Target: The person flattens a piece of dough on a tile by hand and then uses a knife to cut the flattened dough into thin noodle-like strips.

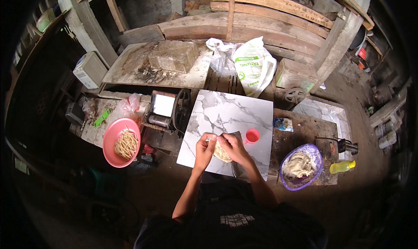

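Observation:
A pale, flattened piece of dough [222,154] is between my two hands, over the near part of a white marble-patterned board [217,107]. The thumb and fingers of my left hand [204,151] are closed on its upper left side. My right hand [234,149] pinches the upper right side, its fingertips almost meeting the left ones. Partly under my right hand lies a dark, flat, blade-like tool [237,169]; its full shape is hidden. A pink cup [252,136] stands on the board just right of my right hand.
Left of the board stand a hand-cranked roller machine [163,107] and a pink basin [114,133] of cut dough strips. To the right are a purple basin [285,183] of dough and a yellow bottle [342,167]. A white sack [254,66] sits behind the board.

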Motion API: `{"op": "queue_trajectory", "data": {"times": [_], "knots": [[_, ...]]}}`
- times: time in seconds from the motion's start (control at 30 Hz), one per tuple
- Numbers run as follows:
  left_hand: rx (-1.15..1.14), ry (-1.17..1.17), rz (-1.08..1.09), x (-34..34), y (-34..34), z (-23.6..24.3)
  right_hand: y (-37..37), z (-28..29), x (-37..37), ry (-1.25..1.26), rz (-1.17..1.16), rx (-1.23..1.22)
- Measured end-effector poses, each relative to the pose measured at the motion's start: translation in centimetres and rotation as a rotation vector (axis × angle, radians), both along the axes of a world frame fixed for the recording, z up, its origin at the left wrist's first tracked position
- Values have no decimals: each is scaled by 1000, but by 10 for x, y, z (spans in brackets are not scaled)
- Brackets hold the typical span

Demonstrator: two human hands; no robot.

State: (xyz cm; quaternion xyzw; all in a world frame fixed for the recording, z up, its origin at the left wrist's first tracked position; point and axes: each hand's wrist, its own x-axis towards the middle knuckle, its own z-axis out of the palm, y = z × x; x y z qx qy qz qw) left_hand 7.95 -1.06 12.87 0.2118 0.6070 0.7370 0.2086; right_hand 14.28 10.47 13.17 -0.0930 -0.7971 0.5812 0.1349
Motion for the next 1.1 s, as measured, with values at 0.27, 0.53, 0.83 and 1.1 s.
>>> {"op": "queue_trajectory", "data": {"times": [0.27,0.53,0.83,1.1], "knots": [[-14,-96,-37,-3,-5,11,-8,1,2,69,-70,96],[-108,101,122,-4,-13,6,-15,0,-2,85,-27,53],[-68,87,163,-3,-8,6,-18,6,-1,43,-58,9],[134,-286,-55,-7,-15,12,-19,20,-2,78,-181,-72]]}}
